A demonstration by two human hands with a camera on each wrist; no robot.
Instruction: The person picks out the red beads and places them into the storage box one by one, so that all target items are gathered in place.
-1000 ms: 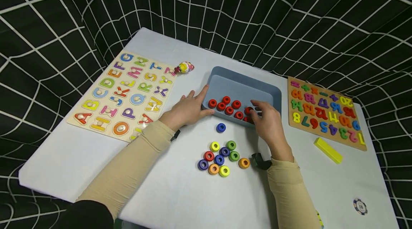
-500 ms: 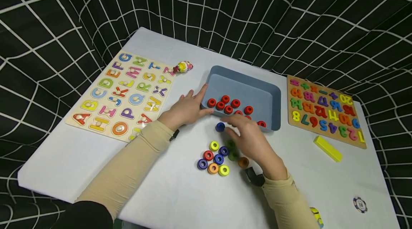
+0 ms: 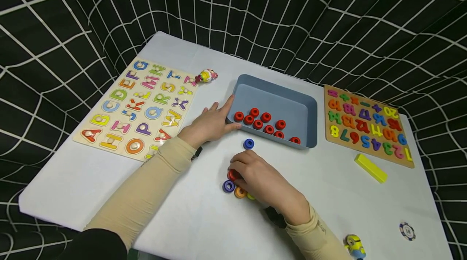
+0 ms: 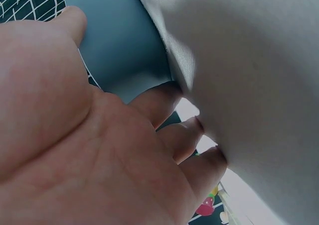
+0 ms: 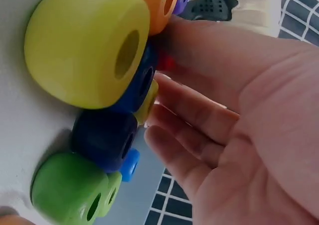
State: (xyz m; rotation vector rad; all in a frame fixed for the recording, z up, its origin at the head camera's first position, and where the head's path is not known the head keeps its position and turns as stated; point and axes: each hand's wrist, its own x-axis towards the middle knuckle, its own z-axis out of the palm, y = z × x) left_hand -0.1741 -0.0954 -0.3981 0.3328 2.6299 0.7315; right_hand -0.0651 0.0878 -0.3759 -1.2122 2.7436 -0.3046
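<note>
My left hand [image 3: 211, 124], fingers straight, rests against the left side of a blue-grey tray [image 3: 273, 91]. In the left wrist view, the fingertips of the left hand [image 4: 109, 150] meet the white tabletop beside the tray wall [image 4: 119, 41]. Several red ring beads [image 3: 266, 117] stand along the tray's front side. My right hand [image 3: 262, 177] reaches into a cluster of coloured beads and pinches a red bead [image 3: 232, 175] between thumb and fingers. A purple bead [image 3: 228, 186] and an orange bead [image 3: 240, 192] sit beside it; yellow, dark blue [image 5: 104, 138] and green beads [image 5: 70, 185] are mostly hidden from above.
A single blue bead [image 3: 249, 143] stands in front of the tray. On the left lies a letter puzzle board [image 3: 120, 124], with a small figurine [image 3: 207, 76] at its corner. On the right are a number board [image 3: 365, 126], yellow block [image 3: 370, 168], poker chip [image 3: 407, 231] and minion figure [image 3: 354, 246].
My right hand has left the tray's front right, where a red bead now stands, and moved down and left to the bead cluster. The left hand has stayed at the tray.
</note>
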